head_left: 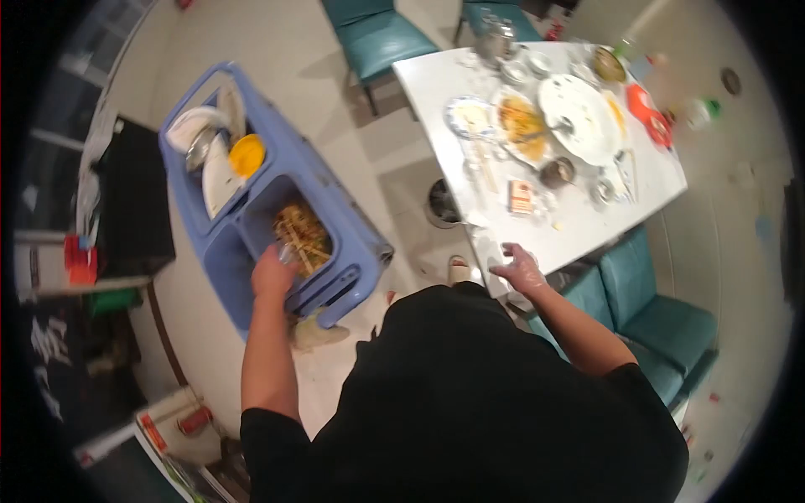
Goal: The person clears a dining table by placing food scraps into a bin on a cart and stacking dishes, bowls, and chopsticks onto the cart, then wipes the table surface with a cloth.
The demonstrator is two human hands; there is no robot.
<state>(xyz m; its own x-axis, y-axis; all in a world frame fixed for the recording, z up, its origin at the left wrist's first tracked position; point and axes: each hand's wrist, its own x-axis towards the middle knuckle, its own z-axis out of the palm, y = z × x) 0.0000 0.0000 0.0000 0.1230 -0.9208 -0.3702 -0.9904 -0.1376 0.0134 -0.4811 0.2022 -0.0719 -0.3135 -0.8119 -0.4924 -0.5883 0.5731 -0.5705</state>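
Observation:
My left hand (272, 272) reaches over the near end of a blue cart (295, 178), beside a compartment of food scraps (303, 233) with several chopsticks among them. Its fingers look closed at a clear, shiny thing, too small and blurred to name. Over the near edge of the white table (478, 189), my right hand (521, 270) is open, fingers apart, in what looks like a thin clear glove. Nothing shows in it. Nearest to it on the table are an orange-and-white box (521, 197) and some crumpled clear plastic.
The cart's far compartment holds white dishes (220, 180) and a yellow bowl (247, 156). On the table stand a large white platter (579, 113), a plate of food remains (520, 126) and a small dark bowl (557, 173). Teal chairs (386, 46) flank the table; a bin (443, 204) stands beneath its edge.

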